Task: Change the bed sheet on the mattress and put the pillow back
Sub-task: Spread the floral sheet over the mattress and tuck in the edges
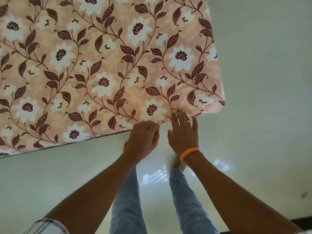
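**Both hands at the near corner of the floral sheet**

Nearest the camera: two legs in light blue jeans [128, 205], standing on a glossy pale floor [50, 179] that reflects window light. A striped sleeve cuff [45, 225] shows at bottom left on the left arm. Both forearms reach forward and up the frame.

Left hand [142, 141]: fingers curled, knuckles up, sitting right at the sheet's near edge. Looks like it pinches the fabric hem, but the fingertips are hidden under the hand, so can't confirm the grip.

Right hand [183, 130]: fingers straight and spread, palm down, fingertips lying on the sheet edge just beside the corner. Flat contact, no curl round anything. Gold ring [188, 122] on one finger, orange wristband [189, 153] at the wrist. Hands are close together, not touching.

Bed sheet [101, 68]: peach ground, white flowers, dark maroon leaves and vines. It lies spread flat and smooth across the upper left of the frame, its near edge running diagonally, its rounded corner just right of the right hand. A dark line of edge shows under the hem at lower left. What's under the sheet isn't visible.
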Demonstrator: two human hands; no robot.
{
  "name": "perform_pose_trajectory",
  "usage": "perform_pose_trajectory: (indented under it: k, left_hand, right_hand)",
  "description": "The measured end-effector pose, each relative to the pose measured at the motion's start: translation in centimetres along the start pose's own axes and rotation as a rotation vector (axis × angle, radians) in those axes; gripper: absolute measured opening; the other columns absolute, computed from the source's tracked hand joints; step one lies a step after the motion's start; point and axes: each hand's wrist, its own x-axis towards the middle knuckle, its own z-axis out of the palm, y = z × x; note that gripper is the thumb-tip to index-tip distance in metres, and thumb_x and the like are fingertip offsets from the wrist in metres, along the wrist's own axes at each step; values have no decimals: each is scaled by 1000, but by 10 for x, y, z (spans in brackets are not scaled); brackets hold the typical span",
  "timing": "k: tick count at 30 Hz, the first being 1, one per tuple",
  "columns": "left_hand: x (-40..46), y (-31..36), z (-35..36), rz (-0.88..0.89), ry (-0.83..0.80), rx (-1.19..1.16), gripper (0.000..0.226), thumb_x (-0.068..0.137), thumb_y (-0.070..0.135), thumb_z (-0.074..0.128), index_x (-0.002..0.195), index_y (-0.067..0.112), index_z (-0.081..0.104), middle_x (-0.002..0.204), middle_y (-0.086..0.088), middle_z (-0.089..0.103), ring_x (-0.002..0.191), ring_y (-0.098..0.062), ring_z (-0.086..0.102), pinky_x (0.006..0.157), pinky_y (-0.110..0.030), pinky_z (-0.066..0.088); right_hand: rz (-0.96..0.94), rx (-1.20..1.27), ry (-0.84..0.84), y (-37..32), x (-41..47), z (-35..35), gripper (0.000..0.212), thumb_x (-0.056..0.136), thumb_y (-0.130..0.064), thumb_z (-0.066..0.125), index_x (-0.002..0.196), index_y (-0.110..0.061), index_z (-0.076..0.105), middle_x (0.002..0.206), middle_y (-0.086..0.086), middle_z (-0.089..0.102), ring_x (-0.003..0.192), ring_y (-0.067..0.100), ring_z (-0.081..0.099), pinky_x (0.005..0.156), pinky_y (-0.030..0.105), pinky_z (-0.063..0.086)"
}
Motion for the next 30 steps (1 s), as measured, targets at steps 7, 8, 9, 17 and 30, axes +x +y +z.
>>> perform_pose_trajectory:
  k: [7,8,9,17,30]
  left_hand:
    - [66,24,22,-199,192,75,59,100,40,45,147,3,41,151,-22,38,141,-38,33,116,-48,29]
    - [65,29,35,-193,129,92,63,102,43,39,151,5,33,157,-22,28,147,-38,23,118,-51,23]
    - [59,34,48,-181,86,108,64,102,44,35,154,6,28,160,-23,21,149,-38,16,118,-55,19]
    - [-25,64,130,-188,2,219,84,89,18,58,157,7,9,162,-23,-1,150,-43,-3,120,-57,10]
    - [8,52,185,-174,106,371,90,86,24,60,157,12,8,164,-14,13,151,-33,8,119,-61,7]
  right_hand:
    - [-138,95,199,43,64,-9,59,93,-41,43,142,-7,41,150,17,38,138,36,35,112,51,28]
    - [-181,37,180,52,65,2,65,95,-45,40,148,-7,32,155,18,29,143,36,26,116,52,21]
    - [-214,-17,173,60,63,13,67,97,-46,36,151,-8,26,158,18,23,146,36,21,118,54,15]
    - [-112,-178,-61,106,-30,103,91,83,-13,60,156,-12,5,161,17,4,149,35,7,119,55,2]
    - [141,104,185,92,14,142,95,76,-15,58,149,3,2,151,41,6,143,49,15,114,64,15]
